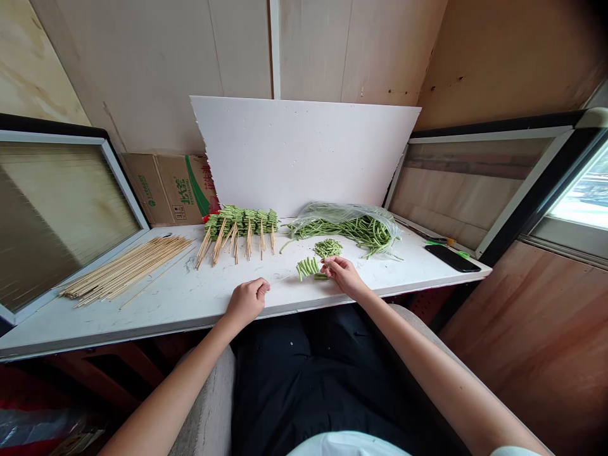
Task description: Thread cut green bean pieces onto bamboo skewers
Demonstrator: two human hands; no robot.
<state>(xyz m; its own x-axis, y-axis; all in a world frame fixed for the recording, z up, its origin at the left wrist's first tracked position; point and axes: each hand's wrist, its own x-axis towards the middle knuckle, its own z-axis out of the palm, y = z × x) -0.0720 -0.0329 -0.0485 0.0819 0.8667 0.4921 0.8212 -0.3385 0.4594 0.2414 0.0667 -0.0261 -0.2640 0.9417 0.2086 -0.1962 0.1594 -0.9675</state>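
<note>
Your left hand [247, 299] pinches one end of a thin skewer [285, 278], and your right hand [327, 266], apart from it, has its fingertips drawn together near the other end, probably to steady the stick, though what they grip is unclear. The threaded bean pieces [308, 268], short and green, sit crosswise near your right fingers, with a loose cut pile [327, 247] just beyond, likely for easy reach.

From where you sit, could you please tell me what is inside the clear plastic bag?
The clear plastic bag holds long green beans, some sticking out onto the white counter. The upper beans cover whatever lies beneath them.
</note>
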